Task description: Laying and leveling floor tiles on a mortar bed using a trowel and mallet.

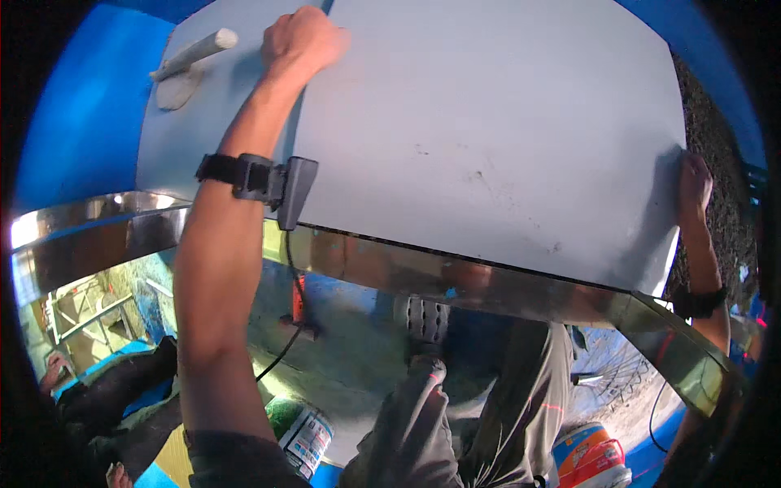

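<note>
A large flat light-grey panel (pixel 488 122) fills the upper middle of the head view, with a few dark smudges near its front. My left hand (pixel 303 39) is closed at the panel's left edge, towards the far side; its fingertips are hidden. At the opposite edge my right hand (pixel 695 185) grips the panel's side, fingers curled. Under the panel's left edge shows another pale flat surface (pixel 220 122). On that surface a whitish rod (pixel 199 50) stands out beside a rounded pale patch.
A shiny metal rail (pixel 390 260) runs along the panel's front and bends at the right corner. Below are my legs, a white-and-green bucket (pixel 307 439) and an orange-and-white bucket (pixel 590 455). Another person's legs (pixel 122 390) show at lower left. A cable hangs from my left wrist device (pixel 297 193).
</note>
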